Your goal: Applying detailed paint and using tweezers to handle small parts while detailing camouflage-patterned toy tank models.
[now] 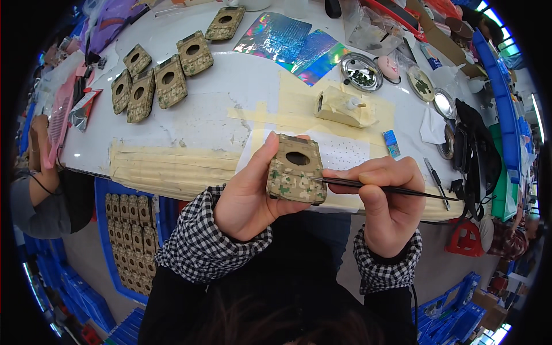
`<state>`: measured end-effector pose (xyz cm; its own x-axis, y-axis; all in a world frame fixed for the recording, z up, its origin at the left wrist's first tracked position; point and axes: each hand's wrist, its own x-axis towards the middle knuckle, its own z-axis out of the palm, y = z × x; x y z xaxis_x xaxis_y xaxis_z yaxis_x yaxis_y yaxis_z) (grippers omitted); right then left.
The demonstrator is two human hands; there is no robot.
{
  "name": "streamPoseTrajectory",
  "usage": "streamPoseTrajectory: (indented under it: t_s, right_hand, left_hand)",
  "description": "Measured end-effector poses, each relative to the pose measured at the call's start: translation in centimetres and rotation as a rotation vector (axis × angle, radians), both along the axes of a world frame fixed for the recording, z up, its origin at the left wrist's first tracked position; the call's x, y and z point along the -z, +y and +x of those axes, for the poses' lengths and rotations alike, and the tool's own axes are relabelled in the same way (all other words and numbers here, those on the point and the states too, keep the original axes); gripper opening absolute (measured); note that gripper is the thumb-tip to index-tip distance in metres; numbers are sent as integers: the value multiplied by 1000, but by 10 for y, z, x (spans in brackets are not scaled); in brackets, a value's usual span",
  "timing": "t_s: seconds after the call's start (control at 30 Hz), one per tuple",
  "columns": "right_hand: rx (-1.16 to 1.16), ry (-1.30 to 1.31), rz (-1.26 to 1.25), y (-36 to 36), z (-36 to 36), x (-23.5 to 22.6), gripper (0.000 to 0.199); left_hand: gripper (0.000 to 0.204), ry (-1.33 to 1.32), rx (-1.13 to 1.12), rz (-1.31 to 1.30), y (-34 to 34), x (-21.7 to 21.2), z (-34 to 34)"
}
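Head view. The left hand [247,201] supports a camouflage model tank hull [293,187], which serves as the reference for all positions below. The thumb lies along the hull's left side and the other fingers curl around its lower side. The hull is held tilted above the near edge of the worktable [201,123], its round opening facing up. The right hand [394,213] is at the right of the hull, thumb and fingers pinched narrow around black tweezers [422,193]. The tweezer tips are at the hull's right side; whether they grip a part cannot be told.

Behind and to the right of the hull lies a white sheet [345,150] marked with small dark specks. Beyond this sheet stands a block wrapped in cream tape [339,110]. Farther beyond is a round metal dish [357,60] containing small dark green parts [361,78]. A pen [435,178] lies well to the right of the hull.

Six similar hulls [170,95] stand beyond and to the left. Iridescent sheets [273,37] lie directly beyond, at the far side. Below left, a blue crate [118,186] holds rows of further hulls [129,241].
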<state>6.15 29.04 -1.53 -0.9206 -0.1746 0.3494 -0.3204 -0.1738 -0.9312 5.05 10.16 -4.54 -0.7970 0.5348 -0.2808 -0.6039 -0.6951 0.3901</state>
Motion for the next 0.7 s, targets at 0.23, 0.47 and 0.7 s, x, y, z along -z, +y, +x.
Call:
streamPoseTrajectory:
  t_s: [0.23,0.47,0.7]
  right_hand:
    - [7,-10,-13,-1,1,-1,13]
    - [-19,-11,-21,0,0,1,14]
    - [-27,-35,-88,-1,1,0,14]
  left_hand:
    - [57,4,-1,-16,0,-2,0]
    - [57,4,-2,-7,0,-1,0]
    - [56,9,2,-1,0,0,0]
